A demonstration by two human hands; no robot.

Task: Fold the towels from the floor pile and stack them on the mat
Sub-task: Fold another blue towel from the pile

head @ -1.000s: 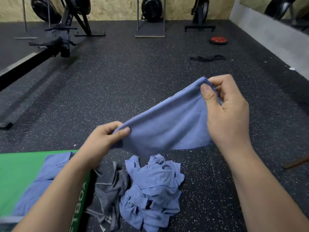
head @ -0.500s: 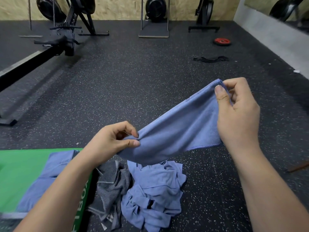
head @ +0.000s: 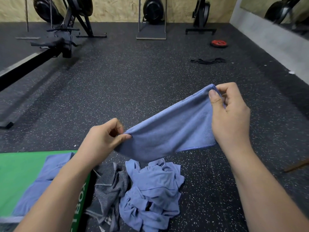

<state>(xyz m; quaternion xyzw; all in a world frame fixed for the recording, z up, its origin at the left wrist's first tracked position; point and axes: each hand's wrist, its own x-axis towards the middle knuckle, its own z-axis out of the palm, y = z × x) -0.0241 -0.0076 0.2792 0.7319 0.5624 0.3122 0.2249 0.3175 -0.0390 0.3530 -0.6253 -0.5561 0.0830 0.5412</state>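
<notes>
While it is held up over the floor pile, the soft blue cloth towel (head: 170, 131) is stretched between two hands. One top corner is pinched by the thumb and curled fingers of the left hand (head: 100, 141), low and near the middle. The other top corner is pinched by the thumb and fingers of the right hand (head: 229, 114), higher up and to the right, so the top edge slopes. The bottom edge (a stitched hem shows there) hangs loose just over the heap.

Under it, a crumpled heap of blue towels (head: 153, 195) is seen on the black speckled rubber floor (head: 133, 81). A grey striped cloth (head: 108, 183) is touching its left side. The flat green mat (head: 20, 173) lies just beside the grey cloth, at the lower left. A folded blue towel (head: 48, 174) is laid flat on the mat, partly hidden by the left arm.

Much bare floor is seen in front and to the right. Farther off, a long black machine rail (head: 21, 71) is seen on the left. A round red weight plate (head: 218, 43) and some thin black bands (head: 208, 61) lie near each other on the right.
</notes>
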